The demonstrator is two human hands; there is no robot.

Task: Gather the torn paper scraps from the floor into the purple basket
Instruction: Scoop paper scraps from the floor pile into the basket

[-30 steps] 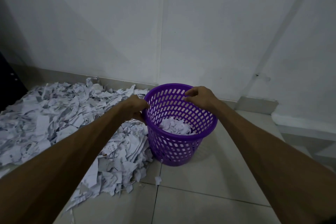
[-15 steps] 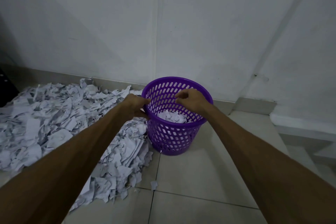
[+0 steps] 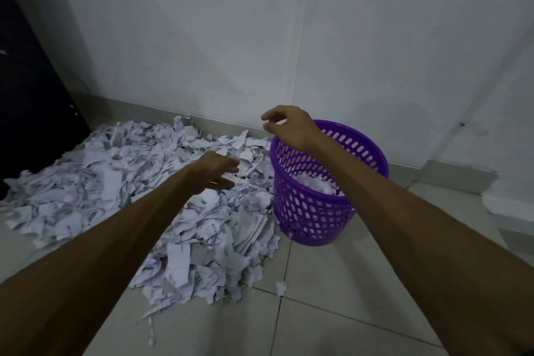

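Now the basket (image 3: pixel 323 205), right of centre and part-filled, stands ungripped: both hands have let go of its rim. Left hand (image 3: pixel 216 172), loosely open and empty, reaches over the scraps (image 3: pixel 115 182); right hand (image 3: pixel 289 127) hovers with fingers loosely curled, holding nothing — another scoop seems next.

Dim frame, cool blue-grey cast, no visible light source. Wall (image 3: pixel 289 23) is brightest mid-frame and falls off to near black at the left edge, where a dark panel (image 3: pixel 26 95) shows no detail. Soft broad diagonal shadows cross the wall; no hard edges, no glare. Wide-angle bending: forearms balloon at the bottom corners. Left hand (image 3: pixel 215 172) slightly motion-smeared at the fingers. Paper pile (image 3: pixel 115 182) reads soft and noisy, with low contrast.
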